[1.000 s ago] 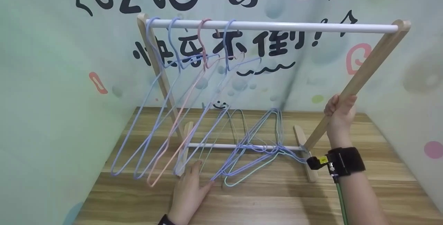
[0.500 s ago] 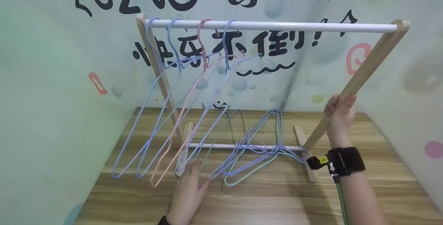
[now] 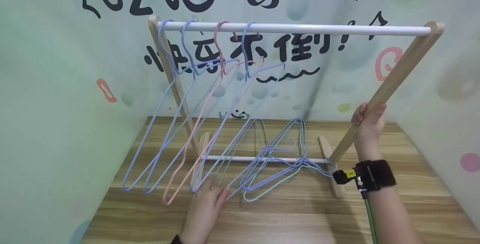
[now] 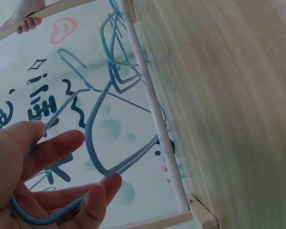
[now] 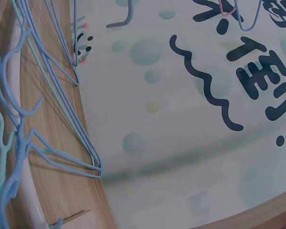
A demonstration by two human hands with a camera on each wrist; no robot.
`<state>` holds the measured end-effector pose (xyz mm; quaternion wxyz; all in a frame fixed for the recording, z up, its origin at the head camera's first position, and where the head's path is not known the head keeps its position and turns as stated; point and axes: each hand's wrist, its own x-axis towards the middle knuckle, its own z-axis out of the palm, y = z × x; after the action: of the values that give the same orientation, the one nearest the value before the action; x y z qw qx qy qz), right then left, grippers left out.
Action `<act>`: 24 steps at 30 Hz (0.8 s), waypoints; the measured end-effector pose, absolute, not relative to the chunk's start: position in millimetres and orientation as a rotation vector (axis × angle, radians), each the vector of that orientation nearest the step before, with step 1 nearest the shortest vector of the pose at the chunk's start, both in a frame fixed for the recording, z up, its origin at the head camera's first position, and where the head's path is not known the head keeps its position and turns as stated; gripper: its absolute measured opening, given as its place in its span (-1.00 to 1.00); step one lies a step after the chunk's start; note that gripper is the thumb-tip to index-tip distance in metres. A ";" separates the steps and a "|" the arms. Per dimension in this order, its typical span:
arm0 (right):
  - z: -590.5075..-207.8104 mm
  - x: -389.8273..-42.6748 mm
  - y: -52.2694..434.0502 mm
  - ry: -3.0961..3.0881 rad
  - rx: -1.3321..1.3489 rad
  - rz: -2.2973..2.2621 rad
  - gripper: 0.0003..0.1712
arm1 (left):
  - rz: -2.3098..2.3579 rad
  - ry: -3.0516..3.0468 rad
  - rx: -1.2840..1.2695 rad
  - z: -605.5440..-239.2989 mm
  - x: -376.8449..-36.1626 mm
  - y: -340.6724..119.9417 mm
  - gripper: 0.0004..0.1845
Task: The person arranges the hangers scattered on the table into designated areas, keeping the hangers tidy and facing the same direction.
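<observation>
My left hand (image 3: 204,206) pinches the near end of a blue hanger (image 4: 43,221), whose wire corner loops through the fingers in the left wrist view. Its hook end rises a little above a pile of blue and green hangers (image 3: 277,184) lying over the low white bar (image 3: 232,158). My right hand (image 3: 369,125) grips the right wooden post (image 3: 397,71) of a garment rack; the right wrist view does not show this hand. On the white top rod (image 3: 318,29) hang three blue hangers and a pink hanger (image 3: 204,112), towards the left end.
The rack's wooden feet (image 3: 325,148) stand on a wood-grain tabletop (image 3: 285,221). Behind it is a pale wall (image 3: 337,86) with black lettering and coloured spots. The left wooden post (image 3: 176,90) stands behind the hanging hangers.
The left fingers have curled in around the near end of the blue hanger. That hanger's hook has lifted slightly off the pile. My right hand stays on the post.
</observation>
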<state>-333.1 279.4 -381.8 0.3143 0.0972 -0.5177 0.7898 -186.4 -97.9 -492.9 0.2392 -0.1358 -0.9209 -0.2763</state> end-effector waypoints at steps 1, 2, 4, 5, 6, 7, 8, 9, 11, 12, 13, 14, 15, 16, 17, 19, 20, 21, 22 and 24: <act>-381.8 -333.1 279.5 -1.361 0.257 2.084 -0.29 | -0.726 -2.517 -0.390 -493.0 -186.3 -97.8 -0.75; -381.7 -333.1 279.5 -1.360 0.256 2.085 -0.29 | -0.697 -2.512 -0.407 -492.9 -185.9 -97.5 -0.76; -381.7 -333.4 279.1 -1.355 0.264 2.084 -0.29 | -0.645 -2.494 -0.453 -492.5 -185.3 -96.6 -0.78; -381.7 -333.6 278.9 -1.352 0.270 2.084 -0.29 | -0.625 -2.482 -0.474 -492.3 -184.8 -96.0 -0.79; -381.6 -333.8 278.6 -1.347 0.276 2.085 -0.28 | -0.609 -2.470 -0.491 -492.1 -184.4 -95.5 -0.79; -381.6 -333.9 278.5 -1.345 0.282 2.084 -0.28 | -0.601 -2.460 -0.506 -491.7 -183.9 -95.0 -0.77; -381.7 -334.0 278.4 -1.345 0.289 2.082 -0.29 | -0.595 -2.446 -0.519 -491.2 -183.5 -94.5 -0.76; -381.8 -334.0 278.4 -1.347 0.293 2.081 -0.29 | -0.588 -2.426 -0.529 -490.8 -183.3 -94.3 -0.75; -381.6 -333.6 279.1 -1.354 0.288 2.090 -0.29 | -0.574 -2.370 -0.552 -489.7 -182.8 -94.0 -0.75; -381.3 -333.4 279.6 -1.358 0.281 2.100 -0.30 | -0.569 -2.331 -0.565 -489.2 -182.6 -94.0 -0.76; -381.3 -333.0 280.0 -1.368 0.273 2.104 -0.30 | -0.564 -2.283 -0.582 -488.6 -182.4 -94.0 -0.77; -381.0 -332.9 280.5 -1.376 0.266 2.109 -0.29 | -0.563 -2.232 -0.603 -488.0 -182.1 -94.0 -0.78; -380.8 -332.8 281.0 -1.382 0.260 2.116 -0.29 | -0.557 -2.177 -0.624 -487.2 -181.9 -94.1 -0.78; -380.7 -332.7 281.4 -1.388 0.256 2.122 -0.28 | -0.550 -2.119 -0.648 -486.4 -181.9 -94.1 -0.78; -380.6 -332.6 281.7 -1.391 0.254 2.129 -0.28 | -0.544 -2.065 -0.671 -485.6 -181.8 -94.1 -0.77; -380.8 -332.9 281.9 -1.406 0.253 2.116 -0.27 | -0.524 -1.974 -0.698 -483.7 -182.1 -94.0 -0.73; -380.9 -333.0 282.0 -1.407 0.255 2.115 -0.27 | -0.519 -1.939 -0.710 -482.7 -182.1 -93.9 -0.73; -381.1 -333.1 282.1 -1.407 0.257 2.114 -0.27 | -0.512 -1.907 -0.716 -481.7 -182.1 -94.0 -0.72; -381.2 -333.2 282.1 -1.407 0.259 2.113 -0.27 | -0.512 -1.884 -0.721 -480.5 -181.9 -94.0 -0.70; -381.4 -333.4 282.1 -1.408 0.259 2.108 -0.27 | -0.514 -1.854 -0.728 -477.8 -180.5 -94.3 -0.69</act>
<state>-333.4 282.1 -381.4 0.2924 0.0974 -0.5286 0.7910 -180.5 -94.3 -477.8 0.5160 -0.3033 -0.7720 -0.2141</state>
